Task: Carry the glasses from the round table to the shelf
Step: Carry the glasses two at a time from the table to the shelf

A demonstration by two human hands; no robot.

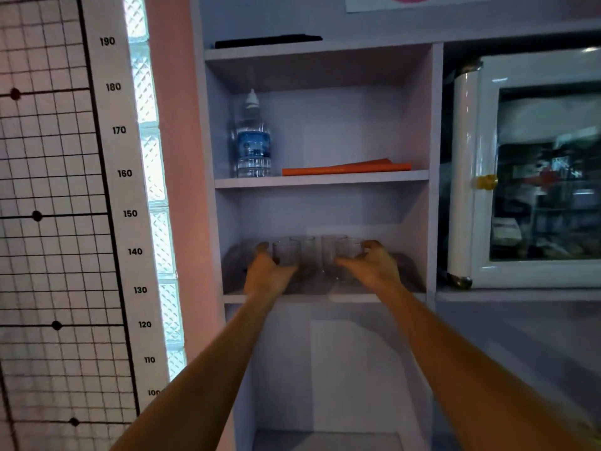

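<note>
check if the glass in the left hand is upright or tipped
Upright: the glass in the left hand has its rim on top.

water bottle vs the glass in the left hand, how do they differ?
The water bottle stands on the upper shelf board, untouched; the glass sits in the compartment below, gripped by the left hand. The bottle is taller, capped and carries a blue label; the glass is short, open-topped and plain. The bottle stands at the far left of its compartment; the glass is nearer the middle, among other glasses. Both are clear and upright.
</note>
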